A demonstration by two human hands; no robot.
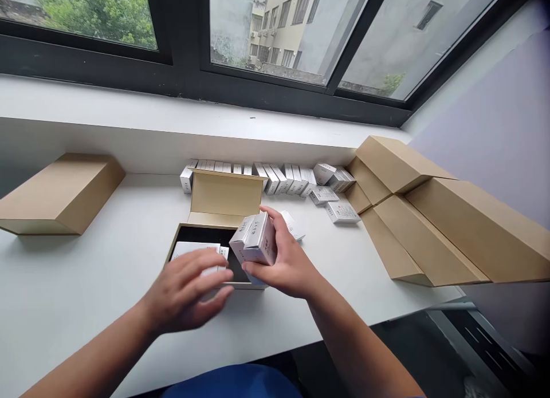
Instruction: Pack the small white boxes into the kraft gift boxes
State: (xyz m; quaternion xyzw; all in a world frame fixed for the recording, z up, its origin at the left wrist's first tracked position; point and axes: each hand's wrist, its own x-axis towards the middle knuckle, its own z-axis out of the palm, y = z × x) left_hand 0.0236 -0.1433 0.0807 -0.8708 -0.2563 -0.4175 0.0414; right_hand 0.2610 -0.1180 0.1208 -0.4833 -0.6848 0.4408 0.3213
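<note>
My right hand [286,257] grips two small white cartons [259,237] side by side, just over the right part of an open brown gift box [247,285]. The box has a black inside, and its hinged lid [227,193] stands up at the back. Some white cartons [195,248] lie in the left part of the box, partly covered by my left hand [191,289]. That hand hovers above the front left of the box with fingers apart and nothing in them. Another white carton [293,226] lies on the table behind my right hand.
A row of several white cartons [296,179] stands along the wall, with a few more lying at its right end. Closed brown boxes [447,226] are stacked at the right. One brown box [60,192] sits at the left on the white table [94,283]. Windows rise behind.
</note>
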